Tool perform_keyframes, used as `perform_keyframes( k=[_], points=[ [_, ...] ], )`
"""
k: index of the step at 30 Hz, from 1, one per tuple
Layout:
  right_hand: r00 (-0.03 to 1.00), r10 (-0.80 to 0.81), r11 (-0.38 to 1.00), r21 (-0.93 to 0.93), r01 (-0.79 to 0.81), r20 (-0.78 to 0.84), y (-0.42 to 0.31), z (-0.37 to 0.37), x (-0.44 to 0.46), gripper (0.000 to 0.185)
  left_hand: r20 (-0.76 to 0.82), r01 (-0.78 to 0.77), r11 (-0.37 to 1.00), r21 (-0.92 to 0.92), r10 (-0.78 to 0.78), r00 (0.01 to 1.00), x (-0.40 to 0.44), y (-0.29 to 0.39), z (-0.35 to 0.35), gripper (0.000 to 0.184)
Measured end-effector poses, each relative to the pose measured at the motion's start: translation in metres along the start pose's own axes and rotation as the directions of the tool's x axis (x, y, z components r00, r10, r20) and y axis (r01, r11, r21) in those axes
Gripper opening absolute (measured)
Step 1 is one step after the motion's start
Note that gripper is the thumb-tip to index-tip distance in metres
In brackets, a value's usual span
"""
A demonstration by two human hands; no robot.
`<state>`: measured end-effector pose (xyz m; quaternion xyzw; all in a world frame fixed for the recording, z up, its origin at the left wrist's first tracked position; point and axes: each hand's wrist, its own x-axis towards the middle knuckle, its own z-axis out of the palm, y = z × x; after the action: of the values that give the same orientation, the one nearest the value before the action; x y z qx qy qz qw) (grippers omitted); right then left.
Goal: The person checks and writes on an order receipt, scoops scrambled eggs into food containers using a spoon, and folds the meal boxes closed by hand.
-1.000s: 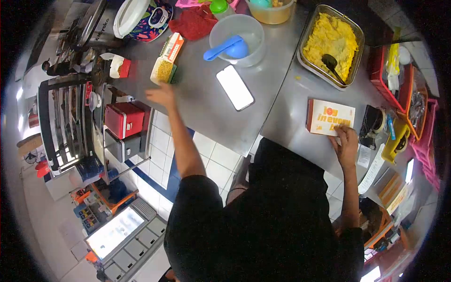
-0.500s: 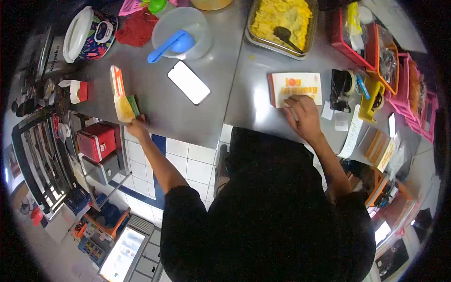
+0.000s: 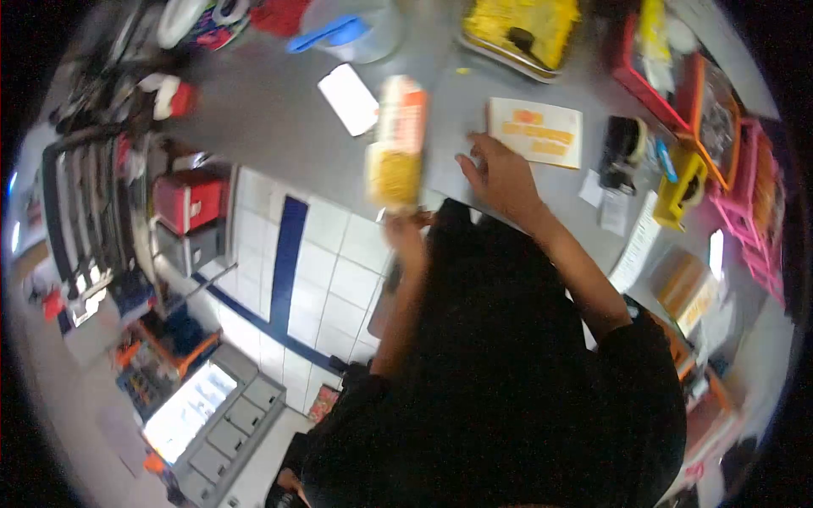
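My left hand (image 3: 408,235) grips the near end of a long package (image 3: 396,144), orange and white with a yellow lower part, blurred by motion, near the counter's front edge. To its right, my right hand (image 3: 506,179) has its fingers apart and holds nothing, beside the lower left corner of a flat white box (image 3: 537,132) with orange lettering. A phone (image 3: 349,100) with a white screen lies behind the package. Farther back stands a clear tub (image 3: 378,34) with a blue scoop (image 3: 337,34).
A glass dish (image 3: 518,61) of yellow food stands at the back. Red basket (image 3: 631,78), pink basket (image 3: 741,199) and yellow tape dispenser (image 3: 676,190) are on the right. A red-and-white carton (image 3: 179,98) sits at the left. Part of another person shows at the bottom.
My left hand has carried the package from the left side of the counter to the middle. My right hand has moved off the white box to its left side. The view has shifted.
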<state>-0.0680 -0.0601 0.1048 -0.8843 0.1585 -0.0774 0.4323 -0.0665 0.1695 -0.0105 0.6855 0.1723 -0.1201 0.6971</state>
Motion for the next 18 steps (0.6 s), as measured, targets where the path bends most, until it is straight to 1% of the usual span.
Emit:
perform_keyframes(
  k=[1,2,3,4,6,7,8,9,10,11,12,13,14,15,16,18],
  points=[
    [0.998,0.049,0.999,0.008,-0.049,0.034,-0.008,0.011,0.018,0.048,0.012,0.072,0.997,-0.033,-0.072,0.997,-0.010,0.010,0.026,0.023],
    [0.992,0.103,0.995,0.007,-0.104,0.070,-0.014,0.023,0.036,0.056,0.026,0.078,0.993,-0.091,-0.076,0.997,-0.019,0.022,0.047,0.019],
    [0.991,0.130,0.991,-0.025,-0.129,0.042,-0.015,0.035,0.051,0.063,0.056,0.030,0.994,-0.108,-0.024,0.998,-0.022,0.018,0.061,0.018],
    [0.990,0.141,0.987,-0.075,-0.139,0.024,-0.010,0.046,0.065,0.062,0.098,-0.012,0.992,-0.127,0.025,0.995,-0.022,0.015,0.072,0.017],
    [0.981,0.191,0.962,-0.190,-0.195,-0.038,0.006,0.060,0.082,0.060,0.195,0.015,0.995,-0.103,0.006,0.981,-0.027,0.023,0.090,0.019],
    [0.982,0.180,0.960,-0.209,-0.187,-0.050,0.003,0.060,0.089,0.059,0.235,-0.016,0.996,-0.083,0.035,0.971,-0.017,0.012,0.092,0.024],
    [0.982,0.179,0.953,-0.236,-0.188,-0.060,0.002,0.059,0.092,0.059,0.352,0.103,0.993,0.054,-0.116,0.929,-0.011,0.002,0.081,0.021],
    [0.980,0.184,0.943,-0.268,-0.198,-0.077,0.000,0.055,0.091,0.058,0.452,0.202,0.958,0.204,-0.275,0.849,-0.007,0.033,0.065,0.018],
    [0.973,0.219,0.926,-0.300,-0.230,-0.070,-0.009,0.050,0.092,0.052,0.528,0.262,0.894,0.364,-0.430,0.732,0.005,0.058,0.051,0.015],
    [0.982,0.174,0.936,-0.296,-0.188,-0.075,-0.008,0.049,0.094,0.046,0.469,-0.013,0.904,0.428,-0.210,0.858,0.023,0.062,0.038,0.016],
    [0.988,0.135,0.945,-0.291,-0.151,-0.077,-0.005,0.049,0.093,0.040,0.429,-0.274,0.826,0.492,0.044,0.902,0.041,0.063,0.025,0.017],
    [0.986,0.144,0.960,-0.230,-0.160,-0.086,-0.010,0.045,0.092,0.037,0.418,-0.475,0.791,0.385,0.309,0.854,0.044,0.107,0.030,0.021],
    [0.984,0.148,0.972,-0.168,-0.163,-0.096,-0.013,0.041,0.091,0.033,0.363,-0.586,0.684,0.435,0.462,0.809,0.076,0.106,0.030,0.029],
    [0.977,0.149,0.979,-0.117,-0.168,-0.152,0.003,0.054,0.093,0.037,0.344,-0.646,0.599,0.474,0.550,0.761,0.086,0.126,0.046,0.033],
    [0.977,0.136,0.988,-0.057,-0.147,-0.165,0.009,0.059,0.091,0.036,0.328,-0.694,0.504,0.514,0.633,0.702,0.089,0.148,0.061,0.037],
    [0.976,0.090,0.995,0.057,-0.080,-0.199,0.012,0.059,0.089,0.035,0.386,-0.655,0.566,0.502,0.530,0.755,0.105,0.156,0.080,0.043]
  ],
)
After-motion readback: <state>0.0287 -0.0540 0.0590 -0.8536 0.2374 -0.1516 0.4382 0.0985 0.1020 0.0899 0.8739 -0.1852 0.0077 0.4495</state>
